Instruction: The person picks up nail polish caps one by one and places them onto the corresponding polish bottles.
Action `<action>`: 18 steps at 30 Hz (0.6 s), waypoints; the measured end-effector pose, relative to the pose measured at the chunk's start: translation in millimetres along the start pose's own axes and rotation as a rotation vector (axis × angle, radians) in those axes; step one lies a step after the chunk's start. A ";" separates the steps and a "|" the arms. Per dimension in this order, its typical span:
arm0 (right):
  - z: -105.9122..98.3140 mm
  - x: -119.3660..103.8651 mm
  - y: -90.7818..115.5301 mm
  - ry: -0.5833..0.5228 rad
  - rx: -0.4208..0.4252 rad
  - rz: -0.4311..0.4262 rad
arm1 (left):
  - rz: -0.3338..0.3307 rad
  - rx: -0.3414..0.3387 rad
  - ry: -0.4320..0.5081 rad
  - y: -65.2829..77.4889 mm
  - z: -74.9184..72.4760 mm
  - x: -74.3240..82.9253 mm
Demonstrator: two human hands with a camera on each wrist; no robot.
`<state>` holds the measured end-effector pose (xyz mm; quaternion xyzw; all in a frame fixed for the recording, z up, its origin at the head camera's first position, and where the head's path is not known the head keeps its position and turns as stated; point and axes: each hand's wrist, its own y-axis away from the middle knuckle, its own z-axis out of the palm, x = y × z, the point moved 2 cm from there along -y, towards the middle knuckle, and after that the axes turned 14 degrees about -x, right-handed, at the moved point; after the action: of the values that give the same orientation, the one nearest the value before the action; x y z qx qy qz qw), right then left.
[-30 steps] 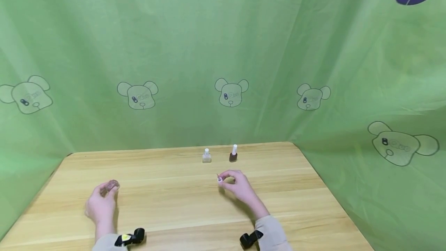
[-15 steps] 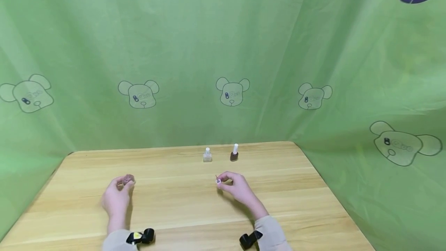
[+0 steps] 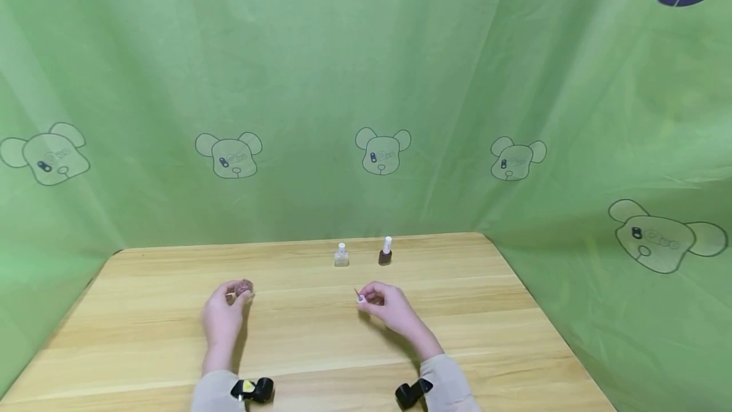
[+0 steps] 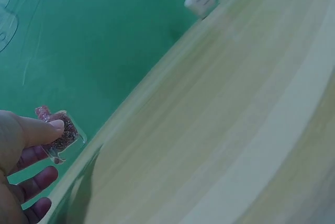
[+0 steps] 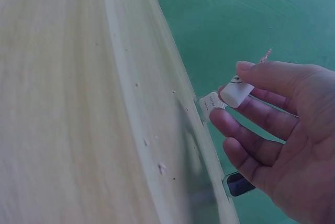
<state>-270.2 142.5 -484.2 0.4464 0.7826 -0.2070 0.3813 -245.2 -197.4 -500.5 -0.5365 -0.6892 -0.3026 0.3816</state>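
Between thumb and fingers my left hand [image 3: 222, 320] grips an uncapped nail polish bottle [image 4: 64, 134], clear glass with pinkish-brown glitter. In the left wrist view, its pink-coated neck [image 4: 43, 112] sticks up past my thumb. To the right, over the table, my right hand [image 3: 394, 311] pinches a white nail polish cap [image 5: 236, 92]. The cap's brush [image 5: 266, 55], coated with pink glitter, points away from the table in the right wrist view. A gap of bare tabletop lies between my two hands.
A pale nail polish bottle [image 3: 341, 258] and a dark one [image 3: 385, 256], both white-capped, stand near the back edge of the wooden table [image 3: 297, 348]. Small pinkish specks [image 5: 162, 168] lie on the tabletop. A green curtain [image 3: 309, 81] hangs behind and at the sides.
My left hand has moved right and slightly away from me with the glitter bottle, closer to my right hand. My right hand has stayed nearly still with the cap.
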 end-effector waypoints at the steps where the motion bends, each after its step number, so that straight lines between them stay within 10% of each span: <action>1: 0.1 0.7 -0.1 0.003 0.000 0.002 | 0.002 -0.009 0.004 -0.1 2.0 2.0; 18: -6.3 0.3 3.4 0.018 0.018 0.025 | 0.153 -0.051 -0.018 3.7 42.0 39.4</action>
<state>-270.0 148.6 -480.4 0.4615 0.7785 -0.2051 0.3727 -255.3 -141.8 -489.0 -0.6000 -0.6416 -0.2850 0.3835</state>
